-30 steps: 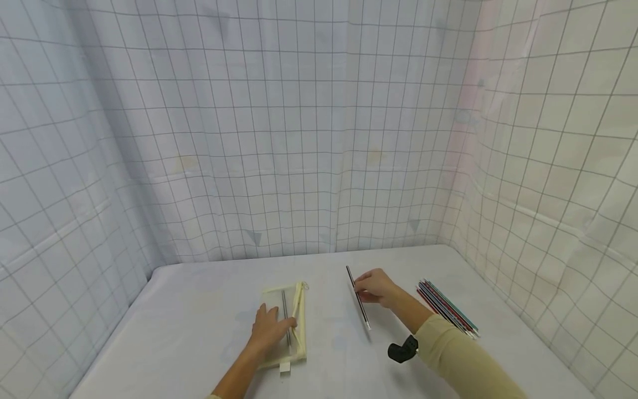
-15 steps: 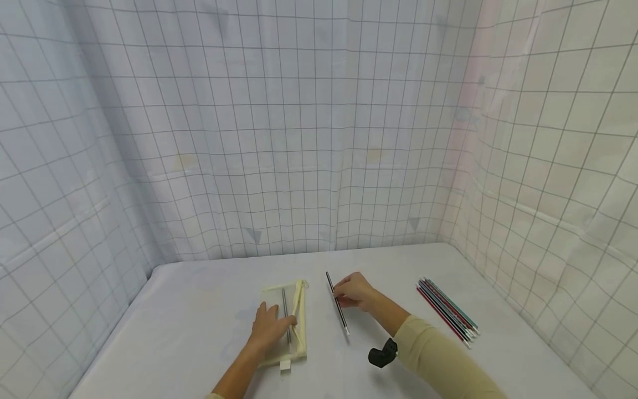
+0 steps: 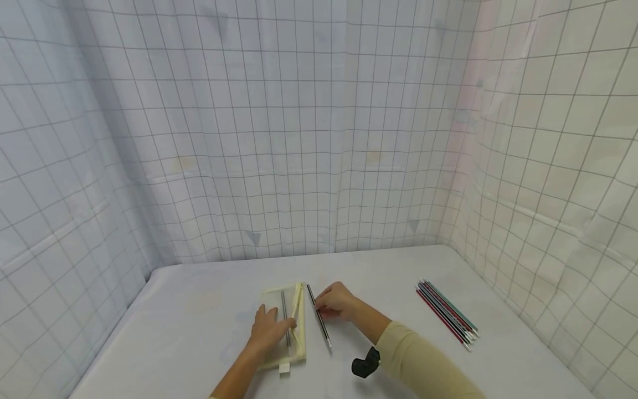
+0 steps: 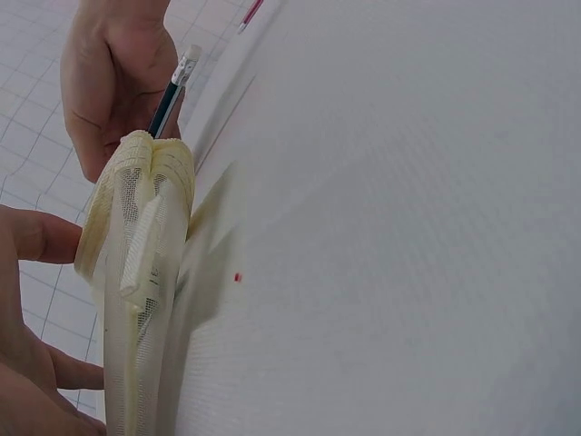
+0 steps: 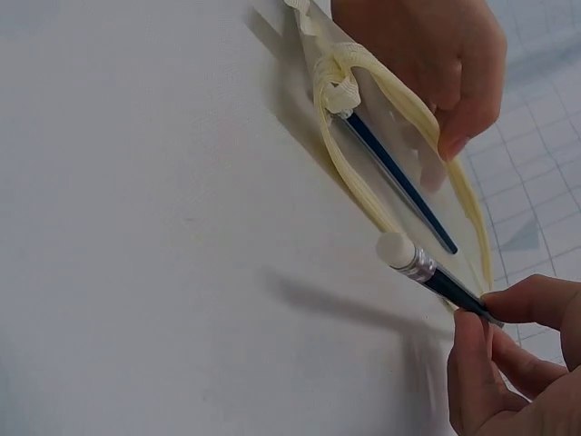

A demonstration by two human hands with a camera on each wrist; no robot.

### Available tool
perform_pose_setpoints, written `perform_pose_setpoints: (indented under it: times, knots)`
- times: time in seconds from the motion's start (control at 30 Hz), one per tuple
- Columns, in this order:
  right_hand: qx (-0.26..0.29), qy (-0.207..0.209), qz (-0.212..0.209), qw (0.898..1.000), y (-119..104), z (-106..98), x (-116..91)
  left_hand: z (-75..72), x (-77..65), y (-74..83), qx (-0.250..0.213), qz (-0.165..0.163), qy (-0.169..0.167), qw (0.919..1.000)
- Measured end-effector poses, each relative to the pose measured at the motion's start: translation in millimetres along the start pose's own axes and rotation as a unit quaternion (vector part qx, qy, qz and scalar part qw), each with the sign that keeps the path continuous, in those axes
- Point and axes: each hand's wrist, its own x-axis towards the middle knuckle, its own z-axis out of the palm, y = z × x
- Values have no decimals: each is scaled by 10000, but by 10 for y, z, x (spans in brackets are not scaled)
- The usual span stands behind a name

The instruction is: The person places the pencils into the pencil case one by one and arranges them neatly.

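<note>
The pencil (image 5: 445,284) you hold lies slantwise just right of the pale yellow pouch (image 3: 302,343), eraser end toward you, with your right hand (image 3: 335,302) clamping its grip on it between thumb and fingers. Your left hand (image 3: 269,332) rests on the pouch, grip apart, fingers spread and thumb at the edge of its opening, where another pencil (image 5: 401,181) shows inside. Farther right on the white bench (image 3: 379,271), well apart from the pouch, lies a bundle of pencils (image 3: 447,311).
</note>
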Motion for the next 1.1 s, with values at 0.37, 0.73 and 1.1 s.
perform_pose_setpoints:
  times: [0.37,0.73,1.1]
  knots:
    - [-41,-210,-27,9998,-31,308,84,-1,10,-34,30,-47,-49,10000]
    - [-280,-22,-137,9995,-100,484,81,13,0,-16,26,2,-31,10000]
    - [527,-523,-166,9971,-42,611,162,-29,13,-19,-200,32,-100,9997]
